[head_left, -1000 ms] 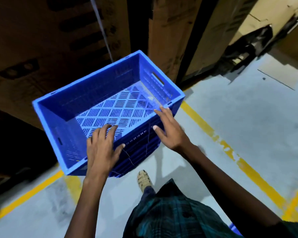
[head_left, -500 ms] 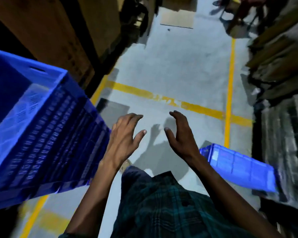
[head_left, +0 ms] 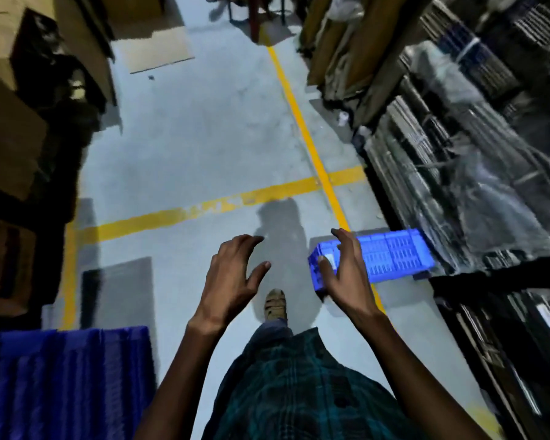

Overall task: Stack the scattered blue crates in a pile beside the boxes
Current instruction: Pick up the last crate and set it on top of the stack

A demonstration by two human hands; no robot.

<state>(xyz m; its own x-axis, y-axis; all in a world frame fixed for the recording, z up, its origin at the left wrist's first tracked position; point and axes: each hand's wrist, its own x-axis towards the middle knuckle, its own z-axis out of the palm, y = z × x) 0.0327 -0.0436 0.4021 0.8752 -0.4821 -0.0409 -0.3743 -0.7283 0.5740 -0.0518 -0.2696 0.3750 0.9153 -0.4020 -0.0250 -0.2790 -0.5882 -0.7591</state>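
Cardboard boxes (head_left: 10,134): stacked along the left edge of the aisle, brown, partly in shadow.
Crate pile (head_left: 64,382): blue slatted side fills the lower left corner, close beside the boxes; blurred, so the number of crates cannot be told.
Floor (head_left: 188,138): grey concrete, yellow painted lines crossing ahead of the hands; a flat cardboard sheet (head_left: 154,49) lies far up the aisle.
Left hand (head_left: 232,277): raised in mid-air, fingers spread and curled, empty, touching nothing.
Foot (head_left: 275,304): tan sandal on the floor between the two hands, below a dark plaid garment (head_left: 299,385).
Right hand (head_left: 346,274): also spread and empty, palm turned inward; it overlaps the near end of a crate in the view, but whether it touches cannot be told.
Blue crate (head_left: 391,257): lying on the floor at the right, against the foot of the racks, across the yellow line.
Racks (head_left: 477,154): right side, holding dark bundled stock wrapped in plastic film.
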